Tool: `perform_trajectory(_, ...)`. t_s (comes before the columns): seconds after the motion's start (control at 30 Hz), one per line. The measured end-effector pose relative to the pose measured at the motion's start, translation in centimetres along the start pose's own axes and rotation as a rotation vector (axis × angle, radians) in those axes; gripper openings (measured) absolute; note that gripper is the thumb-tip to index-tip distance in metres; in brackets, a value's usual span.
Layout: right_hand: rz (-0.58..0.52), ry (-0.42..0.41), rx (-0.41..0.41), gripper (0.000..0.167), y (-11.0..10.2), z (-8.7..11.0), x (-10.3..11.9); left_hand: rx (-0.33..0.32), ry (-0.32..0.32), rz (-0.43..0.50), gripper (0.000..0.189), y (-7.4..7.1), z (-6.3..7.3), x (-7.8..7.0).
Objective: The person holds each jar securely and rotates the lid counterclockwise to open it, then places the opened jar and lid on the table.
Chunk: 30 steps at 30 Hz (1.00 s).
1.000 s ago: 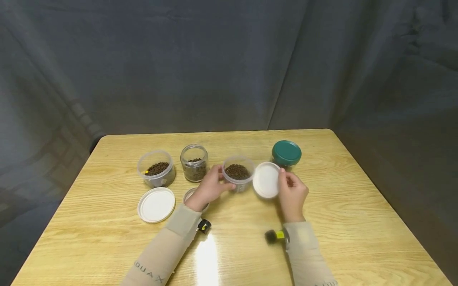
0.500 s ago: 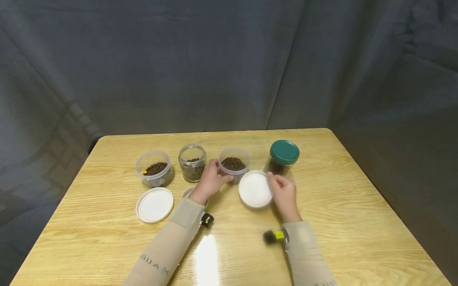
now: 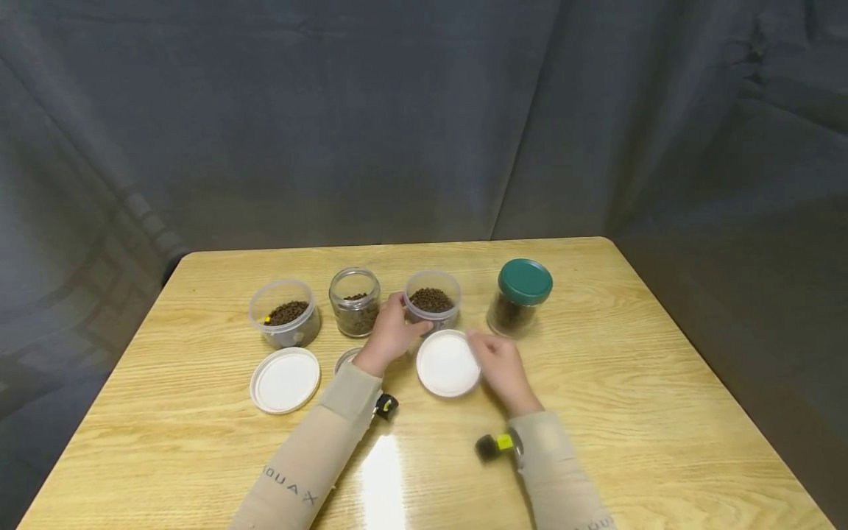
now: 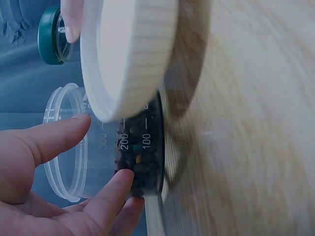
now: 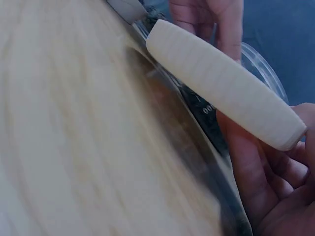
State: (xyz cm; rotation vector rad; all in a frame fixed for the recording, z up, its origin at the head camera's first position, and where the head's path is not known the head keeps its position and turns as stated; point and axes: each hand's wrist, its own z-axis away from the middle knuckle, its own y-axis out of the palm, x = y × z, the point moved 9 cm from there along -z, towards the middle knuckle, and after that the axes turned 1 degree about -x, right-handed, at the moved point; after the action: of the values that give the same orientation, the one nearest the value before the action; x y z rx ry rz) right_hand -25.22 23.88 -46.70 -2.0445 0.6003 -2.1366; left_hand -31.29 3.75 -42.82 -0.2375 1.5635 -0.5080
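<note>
My left hand (image 3: pixel 392 333) holds the side of a clear plastic tub (image 4: pixel 101 162) with 100, 200 and 300 marks. Its thumb is near the rim, with fingertips against the lower wall. Dark brown pellets (image 3: pixel 430 299) fill the bottom of this uncovered tub, which stands on the table. In my right hand (image 3: pixel 500 368) is a white ribbed lid (image 3: pixel 448 363), pinched by its right edge. The lid is above the tabletop just in front of the tub, its shadow on the wood in the right wrist view. It overlaps the tub in the left wrist view.
Left of the tub stand an open glass jar (image 3: pixel 355 303) and another open plastic tub (image 3: pixel 286 315), both with pellets. A second white lid (image 3: pixel 285 380) lies in front. My left wrist partly covers a round lid (image 3: pixel 346 358). A green-lidded jar (image 3: pixel 523 283) stands right.
The left hand has shifted the tub slightly back and left, and it now stands still. The right hand has carried the white lid left and toward me, away from the green-lidded jar.
</note>
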Motion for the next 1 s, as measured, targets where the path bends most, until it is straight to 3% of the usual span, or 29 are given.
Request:
perform_trajectory(0.37,0.074,-0.021,0.027,0.042,0.8,0.5,0.6,0.001,-0.016,-0.006,0.078,0.2,0.1,0.0)
perform_trajectory(0.63,0.167,-0.109,0.006,0.020,1.0,0.9,1.7,-0.010,-0.001,0.001,0.076,0.2,0.1,0.0)
perform_trajectory(1.0,0.220,-0.184,0.013,0.009,1.5,1.1,2.5,-0.019,0.008,-0.003,0.076,0.1,-0.1,0.2)
